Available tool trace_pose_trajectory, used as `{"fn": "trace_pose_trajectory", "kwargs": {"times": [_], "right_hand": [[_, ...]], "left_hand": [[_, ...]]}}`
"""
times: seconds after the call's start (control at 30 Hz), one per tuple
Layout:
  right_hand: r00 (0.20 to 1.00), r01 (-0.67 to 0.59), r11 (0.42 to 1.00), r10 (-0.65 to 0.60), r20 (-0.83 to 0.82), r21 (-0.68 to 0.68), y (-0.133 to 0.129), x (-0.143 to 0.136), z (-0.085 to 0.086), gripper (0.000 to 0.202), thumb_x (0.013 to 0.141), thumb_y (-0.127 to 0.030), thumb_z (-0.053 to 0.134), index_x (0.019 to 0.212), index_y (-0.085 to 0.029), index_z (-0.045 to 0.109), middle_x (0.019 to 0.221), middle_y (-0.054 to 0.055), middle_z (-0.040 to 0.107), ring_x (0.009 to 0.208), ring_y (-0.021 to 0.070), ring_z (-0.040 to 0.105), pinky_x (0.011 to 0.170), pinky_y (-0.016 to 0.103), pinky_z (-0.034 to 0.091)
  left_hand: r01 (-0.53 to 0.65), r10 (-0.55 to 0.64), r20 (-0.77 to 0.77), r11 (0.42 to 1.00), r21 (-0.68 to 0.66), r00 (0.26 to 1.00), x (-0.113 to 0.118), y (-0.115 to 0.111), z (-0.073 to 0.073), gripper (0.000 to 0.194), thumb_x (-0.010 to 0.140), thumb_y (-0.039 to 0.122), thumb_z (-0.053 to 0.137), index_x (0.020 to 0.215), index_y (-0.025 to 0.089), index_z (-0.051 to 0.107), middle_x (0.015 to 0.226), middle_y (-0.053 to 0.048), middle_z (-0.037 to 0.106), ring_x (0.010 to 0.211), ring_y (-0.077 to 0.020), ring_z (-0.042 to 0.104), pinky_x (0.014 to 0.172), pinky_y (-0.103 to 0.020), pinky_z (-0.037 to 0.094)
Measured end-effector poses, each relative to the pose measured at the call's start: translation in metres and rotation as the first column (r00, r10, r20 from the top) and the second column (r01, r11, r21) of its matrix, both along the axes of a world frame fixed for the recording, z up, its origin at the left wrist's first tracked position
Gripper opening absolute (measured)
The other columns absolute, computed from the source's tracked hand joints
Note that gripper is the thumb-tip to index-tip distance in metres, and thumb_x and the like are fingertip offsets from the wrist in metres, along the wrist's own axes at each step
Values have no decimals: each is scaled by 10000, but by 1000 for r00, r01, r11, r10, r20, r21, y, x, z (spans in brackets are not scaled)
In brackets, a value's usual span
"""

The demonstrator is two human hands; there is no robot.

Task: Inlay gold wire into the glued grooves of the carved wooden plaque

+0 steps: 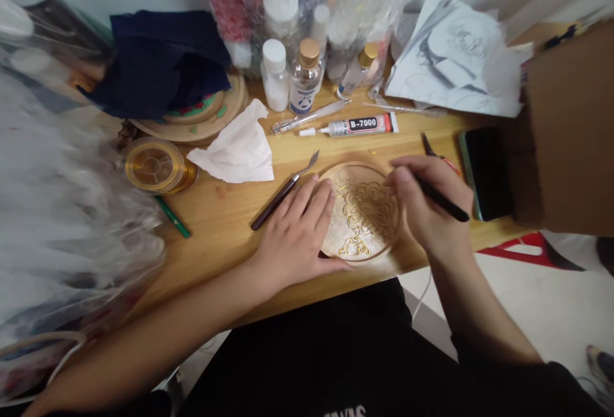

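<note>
A round wooden-rimmed disc (pixel 357 212) lies near the table's front edge, with gold wire outlines of a flower pattern on its pale surface. My left hand (pixel 300 231) rests flat at the disc's left side, fingers spread over its rim, holding nothing. At the disc's upper right, my right hand (pixel 426 196) is closed around a slim black tool (pixel 441 198); the tool's tip is hidden by the fingers. A dark-handled palette knife (pixel 281 199) lies on the table just left of the disc, partly beside my left hand.
Behind the disc lie a B-7000 glue tube (pixel 362 125), a pen (pixel 311 116) and small bottles (pixel 304 78). To the left are a white tissue (pixel 240 148), a gold wire spool (pixel 158 166) and a green pen (pixel 173 217). A phone (pixel 487 174) and cardboard box (pixel 573 129) stand right.
</note>
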State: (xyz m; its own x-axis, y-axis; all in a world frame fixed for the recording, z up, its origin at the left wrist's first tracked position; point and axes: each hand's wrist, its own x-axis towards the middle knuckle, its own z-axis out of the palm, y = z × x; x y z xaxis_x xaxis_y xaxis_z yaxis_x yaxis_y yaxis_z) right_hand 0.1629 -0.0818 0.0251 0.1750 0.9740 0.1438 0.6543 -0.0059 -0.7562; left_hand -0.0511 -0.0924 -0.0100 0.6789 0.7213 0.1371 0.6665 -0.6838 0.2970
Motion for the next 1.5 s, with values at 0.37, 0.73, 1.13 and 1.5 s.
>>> {"fn": "trace_pose_trajectory", "kwargs": {"times": [0.37, 0.73, 1.13, 1.5], "right_hand": [[860, -286, 935, 346, 374, -208, -8, 22, 16, 85, 836, -199, 576, 844, -186, 660, 774, 63, 691, 659, 177, 630, 603, 301, 471], [855, -270, 916, 370, 364, -297, -5, 4, 10, 111, 803, -174, 556, 866, -179, 647, 802, 72, 684, 689, 190, 619, 611, 301, 440], [968, -245, 916, 213, -134, -319, -6, 14, -1, 130, 824, -283, 651, 890, -172, 633, 643, -1, 638, 549, 123, 597, 533, 262, 460], [958, -279, 899, 240, -154, -337, -16, -18, 10, 48, 805, -203, 562, 827, -208, 519, 580, -46, 553, 505, 104, 520, 525, 250, 415]], "left_hand": [[-5, 5, 9, 1000, 18, 1000, 1, 1, 2, 1070, 696, 798, 615, 1397, 6, 453, 1456, -218, 479, 1379, -379, 395, 1098, -475, 397], [3, -3, 24, 1000, 5, 1000, 1, 1, 0, 1071, 721, 799, 586, 1424, 9, 419, 1467, -228, 459, 1395, -385, 370, 1125, -481, 359], [1, 0, 12, 1000, -20, 1000, 1, 0, 0, 1065, 723, 800, 584, 1432, 24, 414, 1476, -219, 451, 1405, -376, 356, 1125, -480, 351], [-6, 6, -1, 999, 49, 1000, 2, 0, 0, 1062, 686, 811, 611, 1376, 15, 477, 1463, -212, 473, 1372, -373, 399, 1102, -474, 380]]}}
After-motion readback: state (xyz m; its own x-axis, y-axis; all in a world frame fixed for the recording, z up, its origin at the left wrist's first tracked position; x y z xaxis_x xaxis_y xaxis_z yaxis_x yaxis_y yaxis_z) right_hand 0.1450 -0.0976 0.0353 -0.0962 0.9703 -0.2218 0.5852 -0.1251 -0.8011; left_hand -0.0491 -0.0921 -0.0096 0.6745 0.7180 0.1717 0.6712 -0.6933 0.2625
